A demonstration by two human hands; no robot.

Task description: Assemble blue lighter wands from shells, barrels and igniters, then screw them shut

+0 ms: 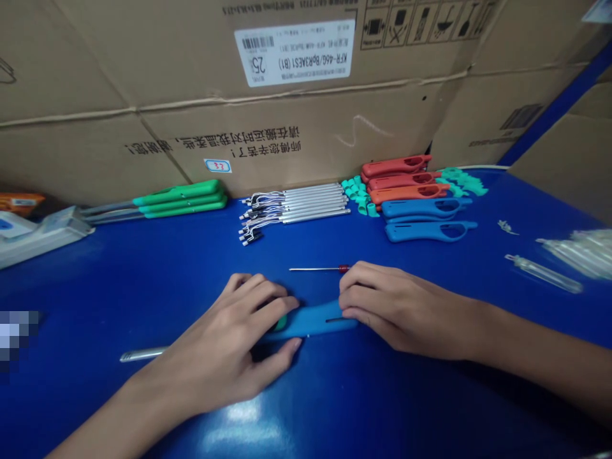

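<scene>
A blue lighter handle lies lengthwise low over the blue table, between my two hands. My left hand grips its left part, fingers over the top and thumb along the near side. A bit of green shows under those fingers. To the left of that hand, a silver metal tube sticks out; its joint with the handle is hidden. My right hand is closed on the handle's right end. Just behind it lies a thin screwdriver, its red grip partly covered by my right fingers.
Behind stand silver rods with wires, green handles, red handles, blue handles and small teal parts. Clear tubes lie right, a power strip left. A cardboard wall closes the back.
</scene>
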